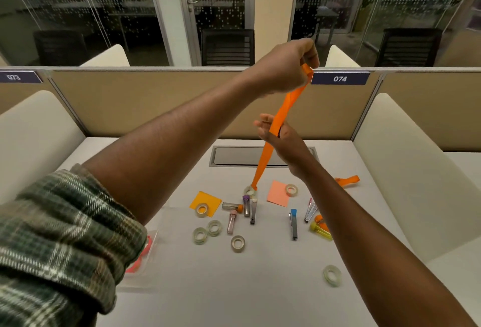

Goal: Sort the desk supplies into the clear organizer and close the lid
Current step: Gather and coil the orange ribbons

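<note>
Ribbon in orange runs steeply from the left hand, pinching its top end high above the desk's far edge, down through the loosely curled right hand to mid-desk, the clear organizer lying near the left edge.

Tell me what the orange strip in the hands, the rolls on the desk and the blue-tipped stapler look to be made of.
Orange strip: likely woven ribbon or fabric; it twists and drapes limply between the left hand and right hand, with a slight sheen.
Rolls: clear glossy plastic tape, see-through rings.
Stapler: grey metal-looking body, matte blue plastic tip, probably.
</note>
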The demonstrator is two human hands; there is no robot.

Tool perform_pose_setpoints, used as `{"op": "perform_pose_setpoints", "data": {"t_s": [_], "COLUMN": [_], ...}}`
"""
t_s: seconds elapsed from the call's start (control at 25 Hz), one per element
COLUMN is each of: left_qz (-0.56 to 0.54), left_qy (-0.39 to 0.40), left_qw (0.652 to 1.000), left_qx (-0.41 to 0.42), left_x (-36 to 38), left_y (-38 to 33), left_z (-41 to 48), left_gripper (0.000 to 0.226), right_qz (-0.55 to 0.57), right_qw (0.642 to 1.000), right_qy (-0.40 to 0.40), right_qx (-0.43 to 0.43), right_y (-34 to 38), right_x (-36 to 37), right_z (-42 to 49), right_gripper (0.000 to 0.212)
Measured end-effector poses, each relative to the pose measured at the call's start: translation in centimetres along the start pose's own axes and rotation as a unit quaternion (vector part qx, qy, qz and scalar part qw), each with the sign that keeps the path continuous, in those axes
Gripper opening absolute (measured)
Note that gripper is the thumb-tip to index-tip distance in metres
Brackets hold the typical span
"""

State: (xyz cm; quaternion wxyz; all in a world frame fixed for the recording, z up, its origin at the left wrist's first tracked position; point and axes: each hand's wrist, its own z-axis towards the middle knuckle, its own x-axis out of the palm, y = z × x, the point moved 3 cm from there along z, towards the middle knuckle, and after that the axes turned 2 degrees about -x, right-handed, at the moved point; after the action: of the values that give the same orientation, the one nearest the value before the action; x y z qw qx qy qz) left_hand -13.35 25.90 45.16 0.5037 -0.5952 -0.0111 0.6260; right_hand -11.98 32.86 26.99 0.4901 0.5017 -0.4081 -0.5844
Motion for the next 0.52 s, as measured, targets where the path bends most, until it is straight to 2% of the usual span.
{"op": "perform_pose_setpoints", "data": {"t_s": [0.08, 0.12, 0.32, 0.44, 0.52], "left_qz": [-0.036, -0.062, -0.149, -0.205, -0.254], "left_qy": [-0.036, -0.057, -0.165, -0.188, -0.207], "left_qw": [0.999, 0.996, 0.973, 0.948, 0.918], "left_qx": [-0.001, -0.005, -0.071, -0.154, -0.223], "left_x": [-0.4, -0.8, -2.8, -2.5, -1.5], "left_y": [0.3, 0.6, 5.1, 10.3, 14.4], "left_z": [0.0, 0.0, -0.4, -1.5, -2.9], "left_gripper": [0.024, 0.022, 0.020, 0.023, 0.026], "right_qz": [-0.003, 0.006, 0.051, 0.042, 0.028], "right_qw": [1.000, 1.000, 0.995, 0.993, 0.991], "right_qy": [-0.020, -0.026, -0.048, -0.063, -0.068], "right_qx": [-0.003, 0.005, 0.065, 0.096, 0.110], "right_y": [0.3, 0.0, -3.7, -5.4, -5.9], "right_x": [0.4, 0.4, -1.2, -3.0, -4.2], "right_z": [0.2, 0.1, -1.2, -2.3, -2.8], "right_gripper": [0.023, 0.018, 0.021, 0.021, 0.021]}}
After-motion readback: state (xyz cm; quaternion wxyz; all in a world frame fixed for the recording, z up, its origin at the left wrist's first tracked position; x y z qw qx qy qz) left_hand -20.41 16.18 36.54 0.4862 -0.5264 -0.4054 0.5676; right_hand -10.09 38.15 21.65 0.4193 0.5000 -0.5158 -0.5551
